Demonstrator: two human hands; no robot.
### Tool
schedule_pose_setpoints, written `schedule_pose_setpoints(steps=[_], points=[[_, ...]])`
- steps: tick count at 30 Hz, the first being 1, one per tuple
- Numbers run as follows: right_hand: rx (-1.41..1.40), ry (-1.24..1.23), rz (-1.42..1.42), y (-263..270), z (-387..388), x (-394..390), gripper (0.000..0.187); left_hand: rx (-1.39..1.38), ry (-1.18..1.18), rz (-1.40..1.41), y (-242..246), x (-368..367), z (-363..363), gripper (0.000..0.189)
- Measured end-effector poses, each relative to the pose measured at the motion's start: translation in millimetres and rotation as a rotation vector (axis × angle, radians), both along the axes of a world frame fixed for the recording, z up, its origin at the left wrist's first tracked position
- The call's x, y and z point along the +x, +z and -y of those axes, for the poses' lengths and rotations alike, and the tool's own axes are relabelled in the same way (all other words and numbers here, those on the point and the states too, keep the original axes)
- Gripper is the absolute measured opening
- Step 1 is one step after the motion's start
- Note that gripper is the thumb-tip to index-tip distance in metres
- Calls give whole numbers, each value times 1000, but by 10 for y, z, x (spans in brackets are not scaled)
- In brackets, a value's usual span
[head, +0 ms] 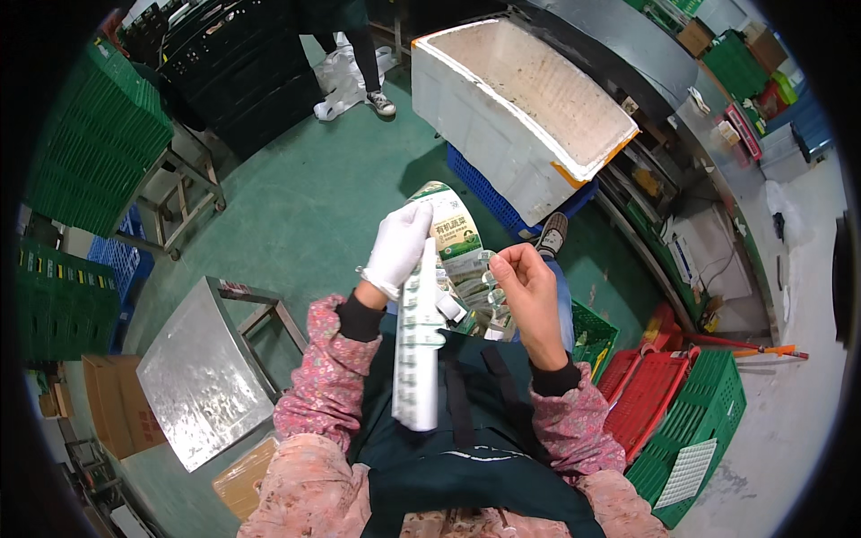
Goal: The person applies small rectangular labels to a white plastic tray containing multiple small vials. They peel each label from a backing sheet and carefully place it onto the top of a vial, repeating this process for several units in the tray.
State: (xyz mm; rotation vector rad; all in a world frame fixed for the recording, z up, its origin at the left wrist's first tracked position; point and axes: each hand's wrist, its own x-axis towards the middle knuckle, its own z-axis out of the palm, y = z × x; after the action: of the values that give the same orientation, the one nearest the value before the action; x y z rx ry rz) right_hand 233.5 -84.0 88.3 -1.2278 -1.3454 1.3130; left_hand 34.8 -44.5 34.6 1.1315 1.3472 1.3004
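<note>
My left hand (pixel 398 243) wears a white glove and grips a long white backing sheet (pixel 416 383) with rows of small clear-and-green stickers on it. The sheet hangs over my dark apron (pixel 471 403). Just beyond the glove curves a green and cream printed label strip (pixel 455 228) bearing writing; whether the glove also holds it is hidden. My bare right hand (pixel 531 289) pinches a small round sticker (pixel 485 256) between thumb and forefinger. More round stickers (pixel 496 296) hang below it in a chain. Clear packaging film (pixel 464 270) lies under them, partly covered.
A white foam box (pixel 457 101) stands on a blue crate (pixel 471 178) ahead. At left are a metal-topped stool (pixel 208 376) and stacked green crates (pixel 94 141). Red baskets (pixel 649 403) and a green crate (pixel 723 410) sit at right. Another person's shoe (pixel 381 103) shows beyond.
</note>
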Motion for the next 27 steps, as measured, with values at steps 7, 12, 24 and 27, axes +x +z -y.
schedule_pose_setpoints(steps=[7,12,24,27], points=[[183,38,185,-30,68,-104,17,-95,-114,292,379,150,182,37],[284,-44,319,65,68,-170,18,-96,-132,228,567,196,296,37],[-205,110,-328,643,-351,-45,17,-58,-440,116,642,194,378,29],[-111,48,-218,599,-396,-69,14,-193,-431,111,608,206,402,30]])
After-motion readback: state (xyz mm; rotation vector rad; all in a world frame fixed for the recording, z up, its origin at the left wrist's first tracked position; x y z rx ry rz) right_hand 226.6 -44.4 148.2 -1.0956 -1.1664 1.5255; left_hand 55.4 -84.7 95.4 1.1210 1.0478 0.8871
